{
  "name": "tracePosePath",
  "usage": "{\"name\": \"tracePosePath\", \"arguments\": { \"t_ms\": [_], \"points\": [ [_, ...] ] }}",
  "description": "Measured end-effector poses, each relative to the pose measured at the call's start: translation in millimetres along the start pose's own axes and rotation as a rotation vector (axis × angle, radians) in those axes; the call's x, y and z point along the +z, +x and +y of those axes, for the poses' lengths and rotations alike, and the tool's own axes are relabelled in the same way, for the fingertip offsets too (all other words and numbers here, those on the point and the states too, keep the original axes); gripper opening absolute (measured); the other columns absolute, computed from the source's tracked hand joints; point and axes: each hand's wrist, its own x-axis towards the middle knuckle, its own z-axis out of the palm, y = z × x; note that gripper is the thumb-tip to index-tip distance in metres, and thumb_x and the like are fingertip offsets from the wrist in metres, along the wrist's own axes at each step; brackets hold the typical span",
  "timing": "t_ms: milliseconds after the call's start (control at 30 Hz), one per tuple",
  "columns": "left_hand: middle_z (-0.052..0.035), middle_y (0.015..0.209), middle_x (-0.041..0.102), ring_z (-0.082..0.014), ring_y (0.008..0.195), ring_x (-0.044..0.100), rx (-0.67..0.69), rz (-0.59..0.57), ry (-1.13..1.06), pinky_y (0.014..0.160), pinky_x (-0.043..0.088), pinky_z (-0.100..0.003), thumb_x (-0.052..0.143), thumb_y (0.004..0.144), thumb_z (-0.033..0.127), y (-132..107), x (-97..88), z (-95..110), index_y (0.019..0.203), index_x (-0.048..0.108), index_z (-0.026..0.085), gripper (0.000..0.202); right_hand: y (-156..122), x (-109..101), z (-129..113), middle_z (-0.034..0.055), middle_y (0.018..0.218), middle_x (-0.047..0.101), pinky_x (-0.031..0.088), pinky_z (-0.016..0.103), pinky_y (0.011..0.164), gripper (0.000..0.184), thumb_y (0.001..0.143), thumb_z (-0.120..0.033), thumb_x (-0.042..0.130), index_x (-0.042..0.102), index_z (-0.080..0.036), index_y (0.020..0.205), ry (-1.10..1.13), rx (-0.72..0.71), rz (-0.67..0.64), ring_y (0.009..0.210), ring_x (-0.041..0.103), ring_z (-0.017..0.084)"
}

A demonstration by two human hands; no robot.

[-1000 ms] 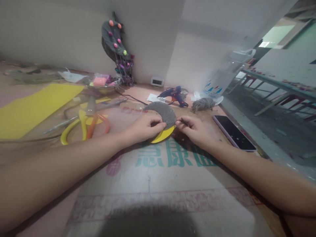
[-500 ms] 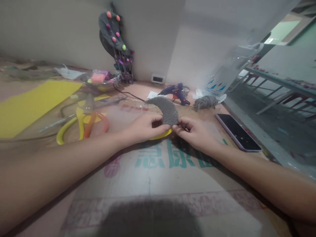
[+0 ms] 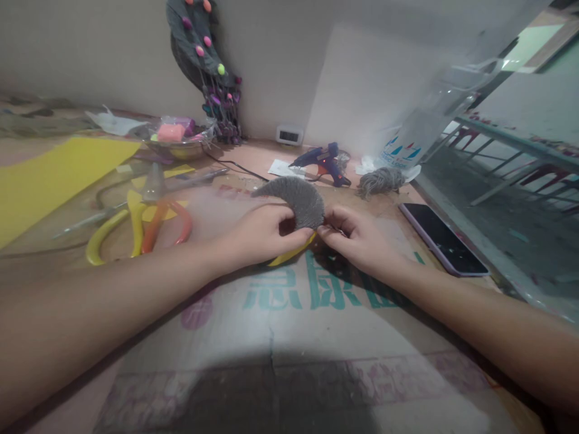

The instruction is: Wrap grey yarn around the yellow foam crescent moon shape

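Observation:
A crescent (image 3: 304, 200) wrapped in grey yarn stands tilted at the centre, one tip pointing left. A curved yellow piece (image 3: 292, 250) shows beneath its lower edge, partly covered by fingers. My left hand (image 3: 266, 232) is closed on the crescent, thumb in front on its lower part. At the crescent's lower right edge, my right hand (image 3: 348, 232) is pinched closed with its fingertips against the edge. What lies between those fingertips is too small to make out. Behind the crescent lies a ball of grey yarn (image 3: 381, 181), to the right.
A blue hot glue gun (image 3: 322, 163) with a lit red light stands behind. Yellow-and-orange-handled scissors (image 3: 138, 226) and a yellow sheet (image 3: 63, 181) lie left. A phone (image 3: 446, 238) lies right, near the table edge. A decorated grey crescent hanging (image 3: 194, 48) is at the wall.
The view has shifted slightly, and the crescent has tilted a little more to the left. The yellow piece below shows at a steeper angle. Both hands keep nearly the same hold.

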Motion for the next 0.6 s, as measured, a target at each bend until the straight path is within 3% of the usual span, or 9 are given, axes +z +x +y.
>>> {"name": "tracePosePath", "arguments": {
  "t_ms": [267, 467, 600],
  "points": [
    [0.0, 0.053, 0.049, -0.0138, 0.056, 0.044, -0.003, 0.012, 0.107, 0.056, 0.028, -0.029, 0.05, 0.086, 0.05, -4.3, 1.4, 3.1, 0.054, 0.046, 0.019, 0.045, -0.6, -1.0, -2.6, 0.0, 0.074, 0.059, 0.043, 0.024, 0.059, 0.008, 0.084, -0.025, 0.052, 0.054, -0.019, 0.079, -0.059, -0.015, 0.021, 0.066, 0.052, 0.013],
    [0.0005, 0.055, 0.047, -0.0149, 0.059, 0.046, 0.055, 0.03, 0.138, 0.061, 0.033, -0.03, 0.051, 0.086, 0.042, -5.3, 5.0, 2.7, 0.058, 0.047, 0.019, 0.036, 0.4, -0.5, 2.1, 0.0009, 0.082, 0.064, 0.047, 0.026, 0.072, 0.012, 0.079, -0.015, 0.049, 0.058, -0.019, 0.086, -0.04, -0.066, -0.026, 0.079, 0.06, 0.015],
    [0.0007, 0.055, 0.046, -0.0144, 0.06, 0.044, 0.093, 0.049, 0.124, 0.061, 0.033, -0.03, 0.052, 0.086, 0.042, -4.1, 4.6, 1.4, 0.056, 0.044, 0.019, 0.038, 1.2, 0.7, 4.6, 0.0024, 0.089, 0.066, 0.049, 0.029, 0.078, 0.015, 0.081, -0.018, 0.048, 0.059, -0.019, 0.09, -0.004, -0.065, -0.05, 0.086, 0.062, 0.017]
  ]
}}
